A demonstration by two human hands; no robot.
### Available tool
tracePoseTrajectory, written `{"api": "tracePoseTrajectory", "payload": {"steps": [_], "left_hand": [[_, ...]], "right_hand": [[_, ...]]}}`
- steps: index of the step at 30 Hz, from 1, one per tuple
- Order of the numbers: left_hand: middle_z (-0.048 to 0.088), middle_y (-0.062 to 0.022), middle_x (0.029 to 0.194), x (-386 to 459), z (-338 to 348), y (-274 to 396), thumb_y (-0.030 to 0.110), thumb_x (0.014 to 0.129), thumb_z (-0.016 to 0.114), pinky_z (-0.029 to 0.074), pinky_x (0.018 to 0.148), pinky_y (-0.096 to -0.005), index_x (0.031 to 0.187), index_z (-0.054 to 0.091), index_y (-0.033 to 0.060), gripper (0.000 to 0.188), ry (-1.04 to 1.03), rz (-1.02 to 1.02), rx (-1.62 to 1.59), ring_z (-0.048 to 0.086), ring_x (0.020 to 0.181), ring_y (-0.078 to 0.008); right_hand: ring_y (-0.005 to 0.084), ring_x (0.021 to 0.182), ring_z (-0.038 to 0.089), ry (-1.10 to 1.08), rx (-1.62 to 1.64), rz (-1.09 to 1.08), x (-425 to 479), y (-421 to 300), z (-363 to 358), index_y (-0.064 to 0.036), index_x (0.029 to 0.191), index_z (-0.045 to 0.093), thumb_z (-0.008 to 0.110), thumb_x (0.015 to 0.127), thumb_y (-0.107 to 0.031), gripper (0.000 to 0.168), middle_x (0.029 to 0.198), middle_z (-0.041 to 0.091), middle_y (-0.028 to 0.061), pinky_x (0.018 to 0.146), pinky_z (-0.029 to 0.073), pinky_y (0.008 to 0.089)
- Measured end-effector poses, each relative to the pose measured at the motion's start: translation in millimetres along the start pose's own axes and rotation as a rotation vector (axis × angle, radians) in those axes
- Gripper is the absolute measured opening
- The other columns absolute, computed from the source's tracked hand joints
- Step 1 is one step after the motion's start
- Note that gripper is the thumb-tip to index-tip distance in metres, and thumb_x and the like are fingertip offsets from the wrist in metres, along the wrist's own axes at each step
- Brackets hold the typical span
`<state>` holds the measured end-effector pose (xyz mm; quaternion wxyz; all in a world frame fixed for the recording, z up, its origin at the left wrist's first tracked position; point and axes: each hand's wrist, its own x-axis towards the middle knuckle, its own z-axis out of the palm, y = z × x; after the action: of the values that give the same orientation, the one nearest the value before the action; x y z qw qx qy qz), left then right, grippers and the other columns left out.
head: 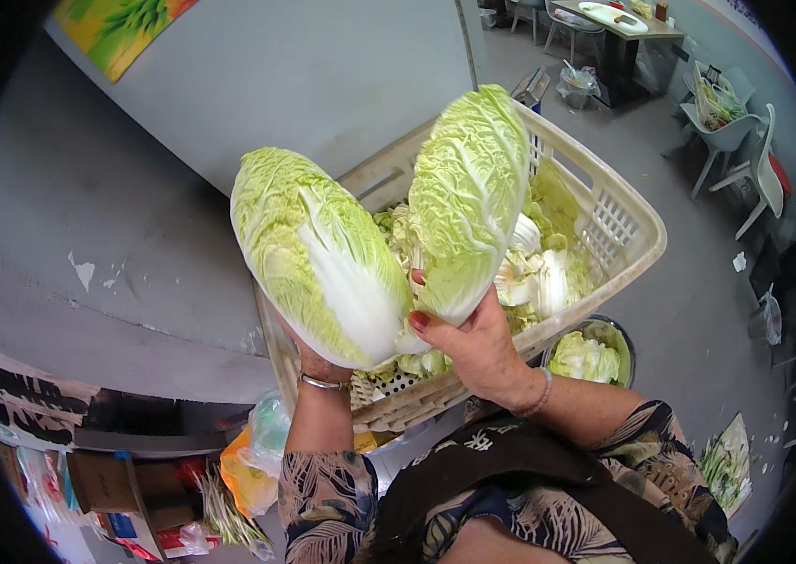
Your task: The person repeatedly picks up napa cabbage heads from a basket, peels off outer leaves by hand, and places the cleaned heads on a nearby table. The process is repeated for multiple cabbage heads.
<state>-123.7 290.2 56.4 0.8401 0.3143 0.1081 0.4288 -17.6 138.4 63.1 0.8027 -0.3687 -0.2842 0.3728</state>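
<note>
My left hand [315, 359] supports a large napa cabbage head [313, 261] from below; most of its fingers are hidden behind the cabbage. In my right hand [479, 345] is a big napa cabbage leaf [468, 197], pinched at its white base and pointing away from me. That base is close to the lower end of the head, and I cannot tell whether they are still joined. Beneath both hands stands a cream plastic crate [627, 211] with slotted walls. Several loose cabbage leaves [546, 278] lie inside it.
Right of the crate, a round bucket [625, 345] holds more cabbage leaves. A large grey panel [285, 77] rises behind the crate. Cardboard boxes [105, 486] and an orange plastic bag [243, 472] sit at lower left. White chairs [761, 169] and a table [662, 28] stand at upper right.
</note>
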Motion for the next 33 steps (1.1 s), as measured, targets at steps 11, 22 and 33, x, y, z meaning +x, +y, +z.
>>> {"api": "tracePoseTrajectory", "payload": {"steps": [11,22,33], "left_hand": [[0.040,-0.0119,0.139,-4.3,36.7,-4.2,0.056,0.090,0.040,0.039,0.102,-0.0447,0.141,0.030,0.0112,0.069,0.006,0.072,0.046,0.044,0.123,-0.0304],[0.043,-0.0312,0.127,-6.4,31.9,7.3,0.050,0.091,0.043,0.052,0.085,-0.0501,0.137,0.031,0.0008,0.069,-0.112,-0.124,-0.129,0.052,0.110,-0.0438],[0.040,-0.0262,0.133,-3.1,30.4,-2.3,0.052,0.088,0.045,0.048,0.090,-0.0506,0.138,0.030,0.0023,0.072,-0.195,-0.307,-0.134,0.044,0.121,-0.0399]], "right_hand": [[0.0305,0.116,0.051,0.083,0.033,-0.007,1.9,-11.7,-8.5,-0.011,0.134,0.029,0.062,0.082,0.000,0.062,0.127,0.047,0.0132,0.090,0.051,0.0403],[0.0357,0.121,0.045,0.203,-0.111,-0.240,-54.2,-55.7,-94.4,-0.005,0.138,0.024,0.057,0.083,0.004,0.064,0.136,0.037,0.0182,0.094,0.048,0.0477],[0.0262,0.102,0.055,1.023,-0.752,0.067,-192.8,22.0,-306.4,-0.004,0.132,0.031,0.072,0.079,-0.025,0.070,0.120,0.049,0.0182,0.088,0.046,0.0324]]}}
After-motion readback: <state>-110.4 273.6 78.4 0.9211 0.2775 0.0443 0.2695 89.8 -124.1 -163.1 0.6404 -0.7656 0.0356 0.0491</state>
